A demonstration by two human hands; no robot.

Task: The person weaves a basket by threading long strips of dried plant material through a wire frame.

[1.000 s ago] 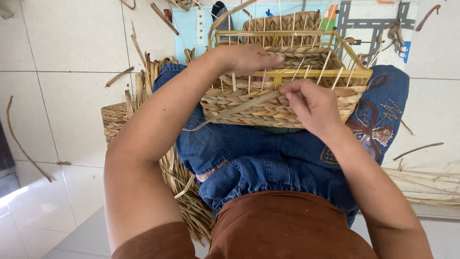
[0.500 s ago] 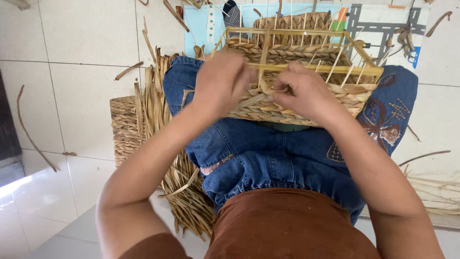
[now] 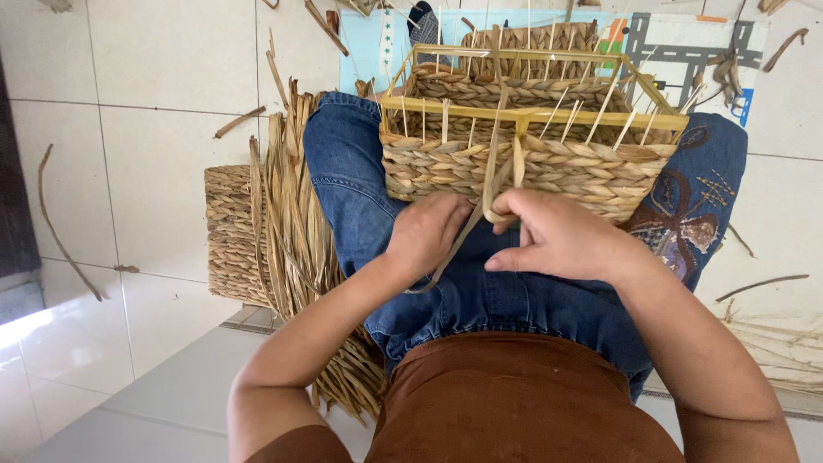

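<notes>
Home craft spot, basket weaving done on the floor. Pale tiled floor (image 3: 154, 154) littered with dry fibre scraps (image 3: 240, 122). Bundle of dried straw (image 3: 291, 223) lies beside the seated person, next to a finished woven basket (image 3: 227, 231). Half-woven basket on a wooden frame (image 3: 531, 111) rests on the lap. Colourful play mat (image 3: 686, 51) behind.

A pale tiled floor (image 3: 146, 146) carries everything — a bundle of dried reeds (image 3: 287, 223) lies just beside a small woven basket (image 3: 227, 231). Past the reeds lies a printed mat (image 3: 686, 51), and loose reed scraps (image 3: 240, 122) lie scattered near the bundle.
</notes>
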